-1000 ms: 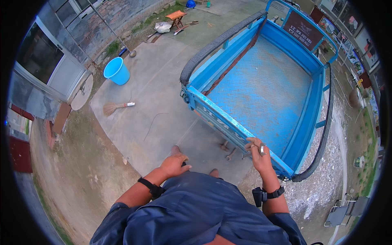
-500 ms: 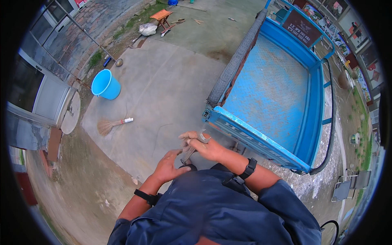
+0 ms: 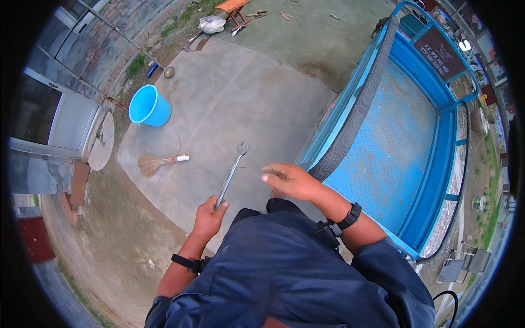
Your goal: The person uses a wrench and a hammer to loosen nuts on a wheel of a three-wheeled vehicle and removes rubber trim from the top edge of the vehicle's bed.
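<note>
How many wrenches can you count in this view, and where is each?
1: the silver open-end wrench, gripped in the left hand, its open end pointing away from the body. Others may be hidden behind the blue cargo bed.

Grey concrete ground (image 3: 219, 98) carries a blue bucket (image 3: 159, 111) and a straw broom (image 3: 157, 164)
</note>
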Available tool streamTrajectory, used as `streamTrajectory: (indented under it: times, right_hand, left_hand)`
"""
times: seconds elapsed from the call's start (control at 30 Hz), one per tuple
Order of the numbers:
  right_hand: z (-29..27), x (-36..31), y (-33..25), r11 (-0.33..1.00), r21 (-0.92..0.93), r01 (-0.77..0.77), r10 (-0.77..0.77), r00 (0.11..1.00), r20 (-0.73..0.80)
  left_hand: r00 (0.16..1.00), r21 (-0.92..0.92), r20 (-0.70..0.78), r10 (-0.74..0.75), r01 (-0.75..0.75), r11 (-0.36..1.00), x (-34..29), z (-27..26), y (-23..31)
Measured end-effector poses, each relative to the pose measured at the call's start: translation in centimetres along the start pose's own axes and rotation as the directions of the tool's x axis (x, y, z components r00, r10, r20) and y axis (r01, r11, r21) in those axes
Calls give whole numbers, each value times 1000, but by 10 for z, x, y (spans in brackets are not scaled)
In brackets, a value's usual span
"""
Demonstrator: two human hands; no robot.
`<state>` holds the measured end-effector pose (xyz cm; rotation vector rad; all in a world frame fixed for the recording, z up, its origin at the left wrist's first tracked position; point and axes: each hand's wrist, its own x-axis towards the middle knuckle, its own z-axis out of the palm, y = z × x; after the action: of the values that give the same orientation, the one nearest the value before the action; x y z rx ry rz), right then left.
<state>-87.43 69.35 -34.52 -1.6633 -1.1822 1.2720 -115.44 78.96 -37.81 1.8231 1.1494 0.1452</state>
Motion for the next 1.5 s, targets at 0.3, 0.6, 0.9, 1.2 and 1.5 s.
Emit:
streamTrajectory:
  times: [0.3,0.6,0.9,1.2,1.5]
  right_hand:
    - [-15,37,15,967,149,-209,216,976,-32]
    - [36,63,13,886,269,-377,430,885,-176]
    - [57,22,-11,661,743,-99,507,790,-346]
    - [156,-153,38,400,829,391,563,609,-559]
    - [311,-348,69,450,776,443,630,458,-627]
  left_hand:
    - [944,-196,182,-275,309,931,88,-20,-20]
    - [912,-70,392,117,-97,993,197,-55,-7]
    - [475,-69,753,456,-631,773,201,-75,46]
    - [-88,-290,871,484,-887,360,130,17,98]
    - [-560,-553,780,278,-826,-111,-71,159,155]
